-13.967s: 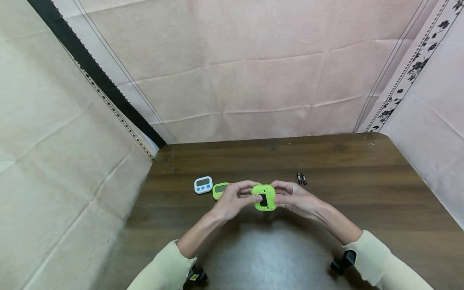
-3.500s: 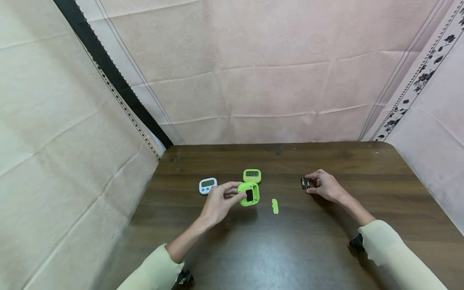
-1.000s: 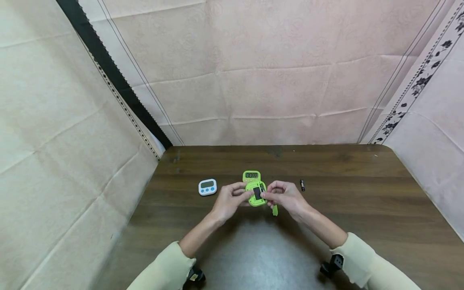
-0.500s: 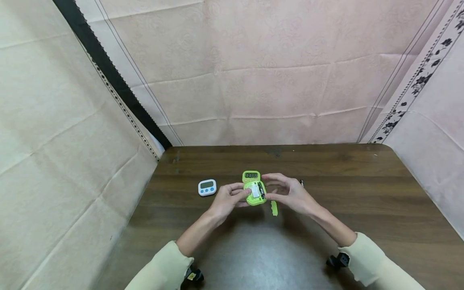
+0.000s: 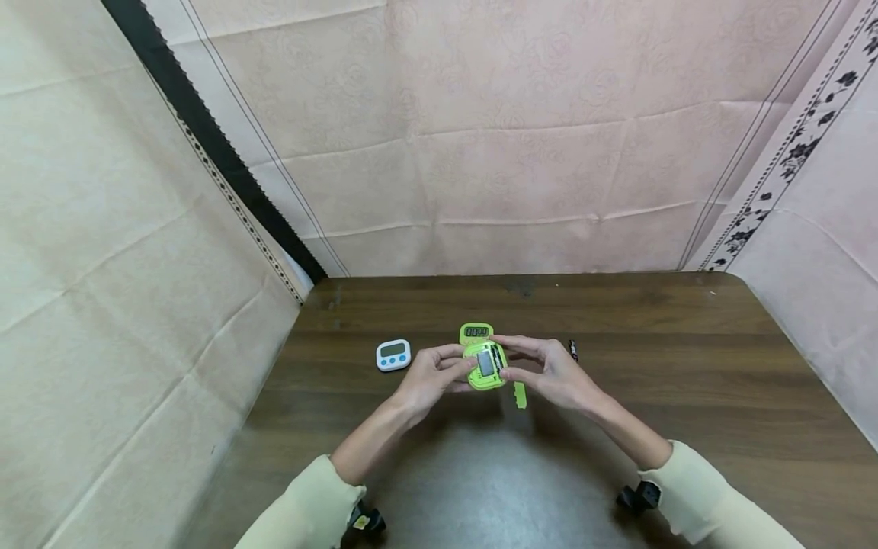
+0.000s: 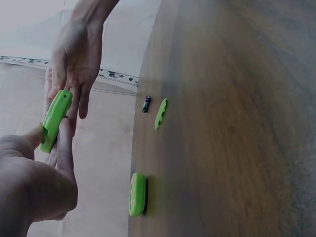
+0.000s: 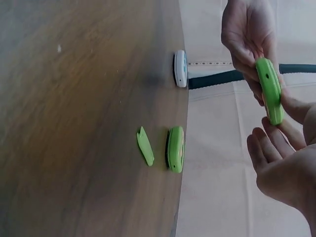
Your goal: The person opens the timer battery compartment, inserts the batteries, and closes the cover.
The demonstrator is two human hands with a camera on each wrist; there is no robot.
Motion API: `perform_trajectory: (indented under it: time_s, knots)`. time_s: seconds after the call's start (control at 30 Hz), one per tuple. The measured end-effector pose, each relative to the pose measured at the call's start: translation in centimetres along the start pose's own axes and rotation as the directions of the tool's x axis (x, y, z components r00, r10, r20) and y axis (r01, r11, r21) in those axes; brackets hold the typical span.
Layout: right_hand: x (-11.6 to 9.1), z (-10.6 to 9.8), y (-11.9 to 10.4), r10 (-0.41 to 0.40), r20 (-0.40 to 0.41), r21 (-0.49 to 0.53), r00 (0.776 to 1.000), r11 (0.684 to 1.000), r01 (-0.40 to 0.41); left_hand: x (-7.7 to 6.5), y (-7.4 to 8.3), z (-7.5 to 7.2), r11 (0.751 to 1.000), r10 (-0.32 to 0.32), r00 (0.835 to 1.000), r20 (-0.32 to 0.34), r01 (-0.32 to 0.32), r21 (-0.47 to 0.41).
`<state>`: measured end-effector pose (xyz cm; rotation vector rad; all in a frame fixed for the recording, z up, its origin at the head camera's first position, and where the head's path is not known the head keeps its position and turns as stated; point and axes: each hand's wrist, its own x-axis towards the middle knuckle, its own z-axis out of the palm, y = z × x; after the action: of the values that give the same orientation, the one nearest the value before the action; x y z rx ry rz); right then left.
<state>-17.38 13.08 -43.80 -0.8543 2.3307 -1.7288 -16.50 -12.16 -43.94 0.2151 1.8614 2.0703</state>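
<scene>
Green timer [image 5: 484, 364] off desk [image 5: 411, 305], back uppermost, one inserted battery [image 5: 497, 357] apparently in slot. Pinched by left hand [image 5: 427, 381], thumb across back; lightly held at opposite edge by right hand [image 5: 554, 374], thumb and finger apart. Risks: battery popping out if poorly seated or tipped; thin green cover [image 5: 520, 395] skidding if brushed. Farther out: loose battery [image 5: 573, 350], second green timer [image 5: 476, 332] showing digits, white timer [image 5: 393, 355]. Brown wood-grain desk, glossy near front; pale creased cloth [image 5: 514, 168] behind and both sides.

Green timer [image 5: 485, 364] aloft, apparently open-backed
</scene>
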Motion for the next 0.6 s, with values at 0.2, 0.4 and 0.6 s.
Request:
perform_trajectory:
  time_s: [0.2, 0.4, 0.6]
  knots:
    - [0.4, 0.3, -0.6, 0.017, -0.102, 0.062, 0.995, 0.998, -0.011, 0.1, 0.5, 0.2, 0.997, 0.063, 0.997, 0.043, -0.065, 0.051]
    - [-0.3, 0.4, 0.1, 0.047, -0.061, 0.117, 0.997, 0.992, -0.039, -0.6, -0.1, -0.1, 0.978, 0.11, 0.994, 0.024, -0.112, 0.178]
    - [-0.6, -0.7, 1.8, 0.043, -0.028, -0.093, 0.999, 0.995, -0.046, -0.1, -0.4, -0.7, 0.96, 0.169, 0.985, -0.036, -0.156, 0.232]
